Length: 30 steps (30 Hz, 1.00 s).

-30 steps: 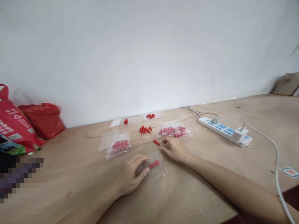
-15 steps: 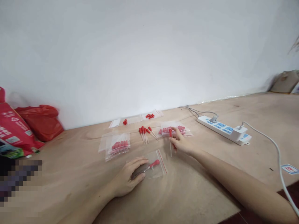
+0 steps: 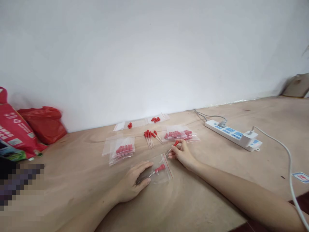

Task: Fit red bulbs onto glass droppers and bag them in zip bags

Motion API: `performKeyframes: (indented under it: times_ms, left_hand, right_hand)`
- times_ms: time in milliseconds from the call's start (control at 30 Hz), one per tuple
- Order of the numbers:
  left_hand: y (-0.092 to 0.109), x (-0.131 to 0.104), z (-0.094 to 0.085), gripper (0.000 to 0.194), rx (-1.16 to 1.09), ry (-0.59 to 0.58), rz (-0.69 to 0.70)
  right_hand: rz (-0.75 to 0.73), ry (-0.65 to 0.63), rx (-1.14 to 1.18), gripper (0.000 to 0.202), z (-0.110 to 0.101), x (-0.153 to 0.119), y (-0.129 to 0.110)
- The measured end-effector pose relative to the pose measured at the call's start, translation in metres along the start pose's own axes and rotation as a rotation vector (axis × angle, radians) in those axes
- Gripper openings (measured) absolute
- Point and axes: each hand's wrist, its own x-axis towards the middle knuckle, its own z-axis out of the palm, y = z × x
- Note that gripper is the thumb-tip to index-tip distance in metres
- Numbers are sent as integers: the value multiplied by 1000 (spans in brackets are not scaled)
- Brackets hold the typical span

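Between its thumb and fingers, my right hand (image 3: pixel 182 155) pinches a glass dropper (image 3: pixel 176 143) by its red rubber bulb. The dropper's thin tip slants down and left, to the red-striped edge of a clear zip-lock bag (image 3: pixel 166 175). That bag lies flat on the table with another red-bulbed dropper (image 3: pixel 159 168) inside it. My left hand (image 3: pixel 135 182) holds the bag's left end, thumb on the near side and fingers on the far side. Just beyond, several loose droppers (image 3: pixel 150 135) lie in a fan, their red bulbs pointing away from me.
Filled bags of droppers lie at the left (image 3: pixel 124 149) and right (image 3: pixel 180 133). Along the wall are bags with small red bulbs (image 3: pixel 155 119). A white power strip (image 3: pixel 231 133) with cables sits at the right. Red plastic bags (image 3: pixel 43 124) stand far left on the wooden table (image 3: pixel 79 161).
My right hand has come nearer and tilted the dropper from upright to slanting, its tip now at the bag's striped edge. My left hand stays on the bag.
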Motion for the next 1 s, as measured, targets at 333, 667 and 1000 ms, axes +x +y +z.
performKeyframes:
  times_ms: [333,667,1000]
  left_hand:
    - [-1,1,1,46,-2,-2,-27]
    - [1,1,1,44,-15,7,9]
    - [-1,0,1,46,-6,-12,10]
  right_hand:
    - [75,-243,-237,28,-2,-7,4]
    - [-292,-574,-544,22,-8,-4,4]
    - [-218,-646,-456,27,-2,-4,7]
